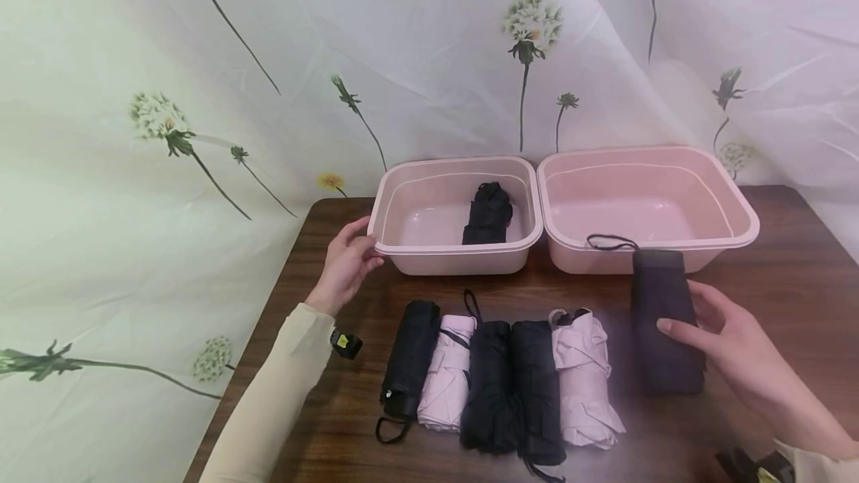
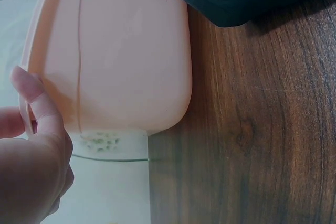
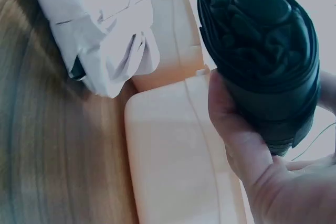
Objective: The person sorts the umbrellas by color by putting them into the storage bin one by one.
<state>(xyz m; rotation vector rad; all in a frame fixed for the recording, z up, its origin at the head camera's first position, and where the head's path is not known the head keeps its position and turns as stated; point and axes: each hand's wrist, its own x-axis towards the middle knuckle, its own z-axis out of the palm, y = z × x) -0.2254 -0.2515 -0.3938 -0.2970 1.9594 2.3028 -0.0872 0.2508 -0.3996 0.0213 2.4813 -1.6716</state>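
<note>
My right hand [image 1: 731, 338] grips a folded black umbrella [image 1: 661, 319], thumb across its near side, above the table in front of the right pink basin [image 1: 728, 244]. Its rolled end faces the camera in the right wrist view, and a wrist loop hangs off its far end. With thumb and fingers my left hand [image 1: 342, 267] pinches the rim of the left pink basin [image 1: 456, 263] at its near left corner. Inside that basin lies another folded black umbrella [image 1: 490, 215] against the right side.
A row of folded umbrellas lies on the wooden table [image 1: 322, 423] before the basins: several black ones, such as the leftmost umbrella [image 1: 411, 356], and two pink ones, a narrow pink umbrella [image 1: 446, 379] and a wider pink umbrella [image 1: 587, 386]. Behind the basins hangs a dandelion-print cloth [image 1: 429, 58].
</note>
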